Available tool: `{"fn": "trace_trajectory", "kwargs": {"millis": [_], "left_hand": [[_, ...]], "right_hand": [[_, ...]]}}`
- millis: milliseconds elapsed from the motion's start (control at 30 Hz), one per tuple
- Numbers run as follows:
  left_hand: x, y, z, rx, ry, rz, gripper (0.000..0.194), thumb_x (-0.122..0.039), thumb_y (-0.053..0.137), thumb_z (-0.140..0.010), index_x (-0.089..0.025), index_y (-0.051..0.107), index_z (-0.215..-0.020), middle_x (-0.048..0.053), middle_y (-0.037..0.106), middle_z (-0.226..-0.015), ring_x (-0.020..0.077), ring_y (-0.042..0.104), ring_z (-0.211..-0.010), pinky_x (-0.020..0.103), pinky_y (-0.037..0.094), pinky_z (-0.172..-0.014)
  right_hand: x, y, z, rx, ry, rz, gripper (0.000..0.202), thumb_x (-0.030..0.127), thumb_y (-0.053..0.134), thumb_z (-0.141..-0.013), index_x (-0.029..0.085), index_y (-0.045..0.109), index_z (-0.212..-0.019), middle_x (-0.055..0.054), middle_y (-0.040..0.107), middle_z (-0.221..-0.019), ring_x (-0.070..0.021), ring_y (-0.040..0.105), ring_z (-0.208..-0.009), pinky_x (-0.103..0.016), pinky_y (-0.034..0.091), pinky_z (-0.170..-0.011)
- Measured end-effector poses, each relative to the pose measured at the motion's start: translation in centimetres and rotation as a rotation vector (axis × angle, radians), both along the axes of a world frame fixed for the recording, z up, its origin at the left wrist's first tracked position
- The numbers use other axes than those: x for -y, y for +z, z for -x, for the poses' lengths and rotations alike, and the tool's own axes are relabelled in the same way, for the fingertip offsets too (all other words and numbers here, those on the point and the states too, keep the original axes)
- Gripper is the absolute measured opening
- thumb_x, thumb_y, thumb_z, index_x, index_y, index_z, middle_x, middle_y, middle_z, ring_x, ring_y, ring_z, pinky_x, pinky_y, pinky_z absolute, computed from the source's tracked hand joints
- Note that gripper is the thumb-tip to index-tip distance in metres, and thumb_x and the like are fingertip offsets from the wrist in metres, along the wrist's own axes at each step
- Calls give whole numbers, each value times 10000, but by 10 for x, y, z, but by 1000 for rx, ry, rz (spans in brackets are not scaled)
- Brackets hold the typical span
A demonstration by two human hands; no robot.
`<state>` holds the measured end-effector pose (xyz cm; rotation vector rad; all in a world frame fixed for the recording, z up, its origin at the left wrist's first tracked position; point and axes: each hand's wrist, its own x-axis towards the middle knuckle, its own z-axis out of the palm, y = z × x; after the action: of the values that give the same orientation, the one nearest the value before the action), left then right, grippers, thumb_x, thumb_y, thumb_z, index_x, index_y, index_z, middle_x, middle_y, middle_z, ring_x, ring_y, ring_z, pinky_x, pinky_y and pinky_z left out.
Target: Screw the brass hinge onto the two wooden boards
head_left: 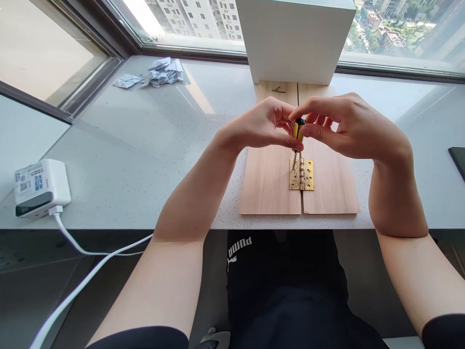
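The left hand [274,127] is curling inward, its thumb and fingers pinching the lower part of a screwdriver [299,128]. The right hand [343,121] is half curled, its thumb and index finger gripping the top of the same handle, while its other fingers are bending loosely behind. The screwdriver is standing nearly upright, its shaft reaching down to the left leaf of a brass hinge [308,182]. Whether a screw is sitting under the tip is too small to tell.

The hinge is lying flat across the gap between the left board [269,184] and the right board [334,184], one leaf resting on each. Both boards are lying side by side on the counter [203,145], their far ends meeting a white box [290,48]. Near that end, a few small pieces, probably screws [278,89], are lying loose on the left board.

The work is seemingly at an early stage: the hinge is already spanning the seam, and the left leaf is getting the driving. The right leaf is showing dark holes with no clear screw heads, so that side is probably waiting, with the loose pieces going unused.
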<state>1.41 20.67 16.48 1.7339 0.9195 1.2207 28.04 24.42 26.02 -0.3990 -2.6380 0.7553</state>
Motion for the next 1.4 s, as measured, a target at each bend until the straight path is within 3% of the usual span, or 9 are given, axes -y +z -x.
{"fn": "trace_trajectory", "kwargs": {"millis": [200,333,500,600,733,900,1133,1300,1400], "left_hand": [[7,-5,0,48,-11,0,440,-450,1216,-787,-224,921,-1022,34,804,-872,392,909,-1040,589,809,-927],[12,-3,-3,61,-9,-14,433,-514,1196,-806,-227,924,-983,40,817,-857,359,904,-972,524,797,-854],[9,0,-14,-44,-146,-115,515,-663,1131,-883,-223,874,-953,38,833,-914,254,864,-930,400,761,-844],[7,-12,-23,20,-32,-183,645,-757,1148,-828,-229,810,-977,28,815,-934,229,841,-917,367,741,-795],[4,-42,-35,112,182,-285,758,-872,1109,-819,-247,689,-910,1,715,-848,204,788,-842,350,715,-712],[6,-64,-42,154,303,-397,706,-859,1077,-887,-241,744,-964,8,692,-861,217,790,-852,393,739,-743],[19,-44,-38,101,226,-401,560,-775,1040,-989,-249,852,-1023,13,802,-871,225,858,-832,389,756,-733],[21,-37,-37,94,168,-362,517,-774,945,-1086,-259,896,-1094,27,847,-908,248,902,-874,399,781,-737],[20,-40,-35,84,131,-356,509,-778,921,-1107,-270,905,-1137,45,869,-966,266,916,-913,421,798,-748]], "right_hand": [[-11,-3,4,33,18,92,137,429,826,-1074,315,808,-1147,-16,831,-898,-227,676,-782,-433,560,-769],[-9,-7,7,-1,3,-34,158,408,760,-1088,293,683,-1013,6,746,-850,-201,616,-755,-422,472,-743],[0,-7,10,12,-83,-115,302,442,787,-1079,305,568,-923,20,634,-772,-214,565,-736,-419,443,-726],[8,-4,10,38,-110,-126,329,396,779,-1087,295,517,-914,17,603,-761,-211,551,-737,-414,430,-730],[18,1,10,58,-141,-139,360,329,761,-1087,294,448,-913,18,561,-754,-211,497,-720,-422,404,-741],[24,4,10,55,-153,-161,390,250,758,-1063,297,414,-885,30,522,-726,-205,457,-694,-426,403,-757],[15,1,9,19,-189,-94,507,483,913,-1071,300,478,-885,9,610,-753,-226,551,-726,-417,420,-731],[1,4,6,16,-76,-13,210,450,848,-1054,333,677,-1093,10,727,-810,-258,668,-784,-426,496,-768],[-2,8,4,49,-21,-9,82,414,786,-1047,344,742,-1052,-5,805,-888,-265,702,-809,-449,525,-793]]}}
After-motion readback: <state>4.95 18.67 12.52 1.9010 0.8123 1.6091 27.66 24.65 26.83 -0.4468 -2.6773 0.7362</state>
